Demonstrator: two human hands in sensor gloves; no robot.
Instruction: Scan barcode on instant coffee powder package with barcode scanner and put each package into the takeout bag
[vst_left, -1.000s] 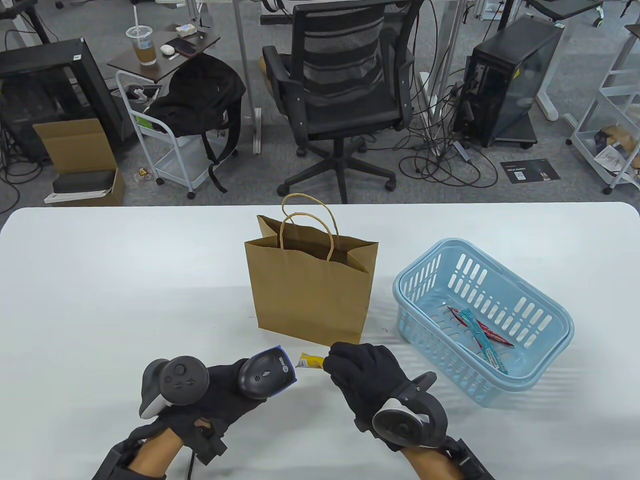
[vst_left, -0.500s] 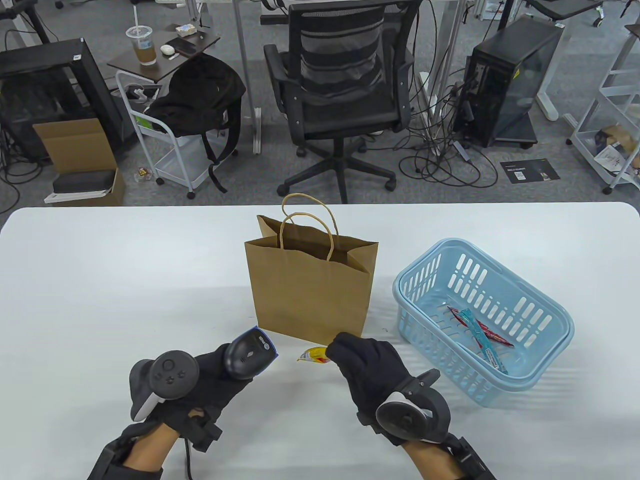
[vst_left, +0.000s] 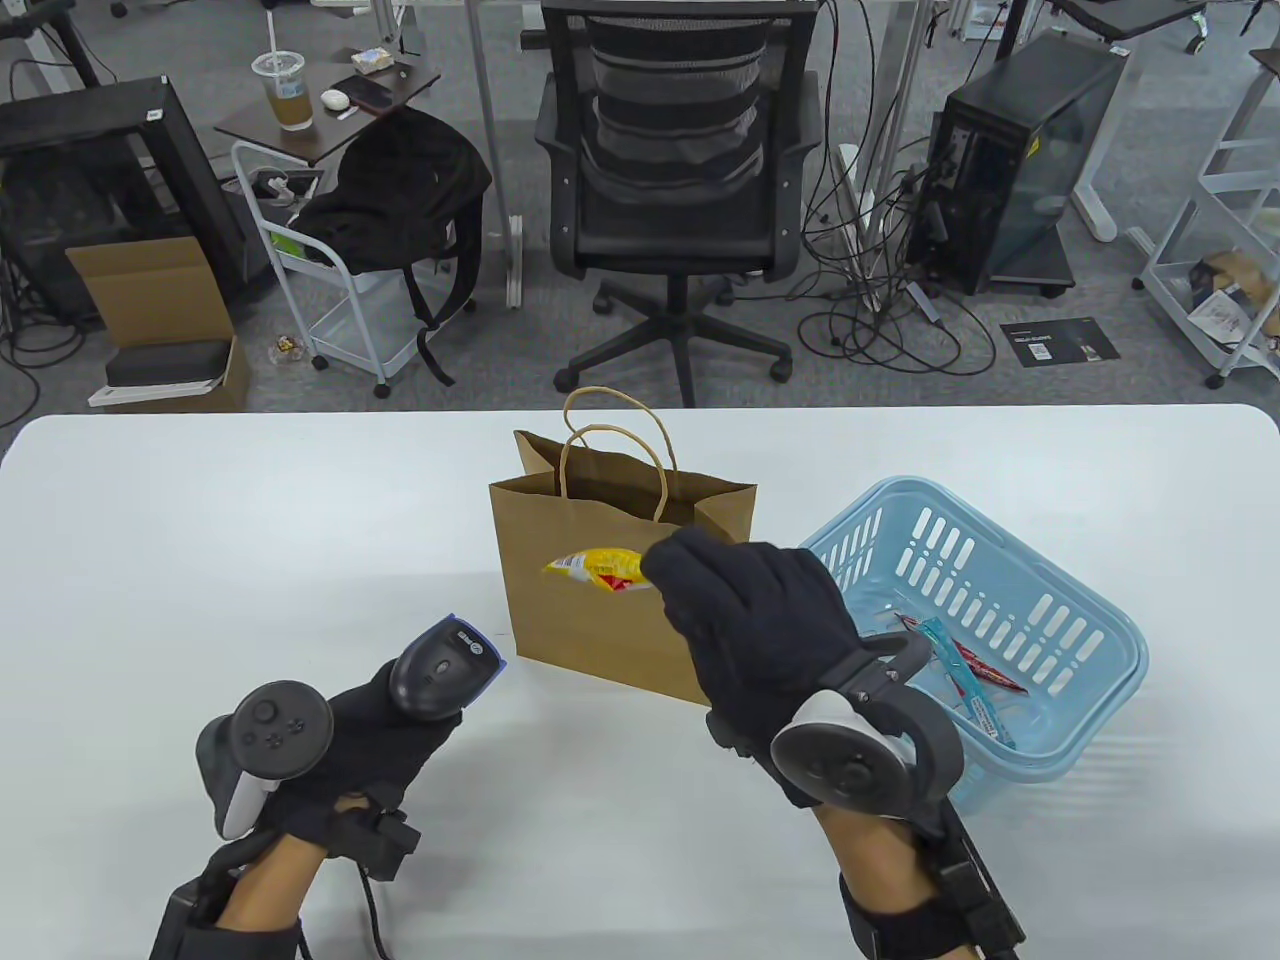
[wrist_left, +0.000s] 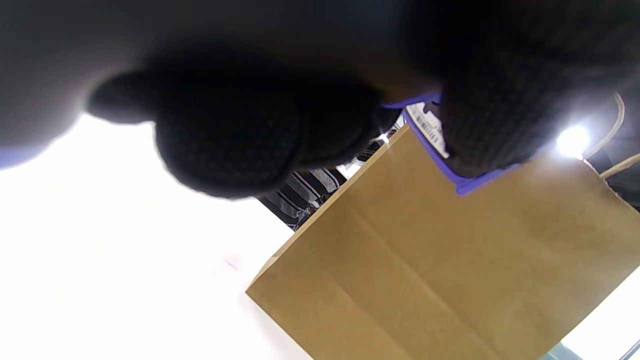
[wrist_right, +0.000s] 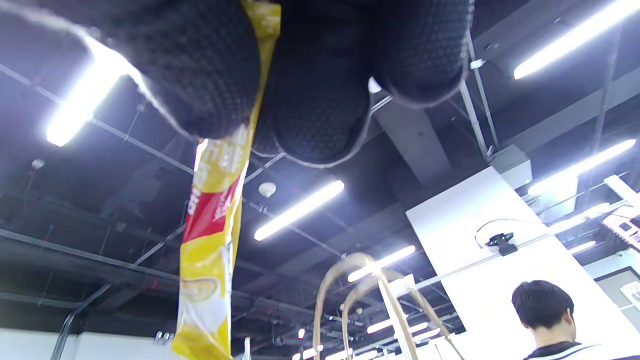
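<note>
My right hand pinches a yellow and red coffee stick and holds it in the air in front of the brown paper takeout bag, below the bag's open top. In the right wrist view the stick hangs from my fingers, with the bag's handles below. My left hand grips the grey barcode scanner to the left of the bag, low over the table. In the left wrist view the scanner's purple edge shows beside the bag.
A light blue basket stands right of the bag and holds a blue stick and a red one. An office chair stands beyond the table's far edge. A person's head shows in the right wrist view.
My right hand has lifted the yellow stick from near the table up and back, toward the bag's top. My left hand with the scanner has drawn away to the left.
</note>
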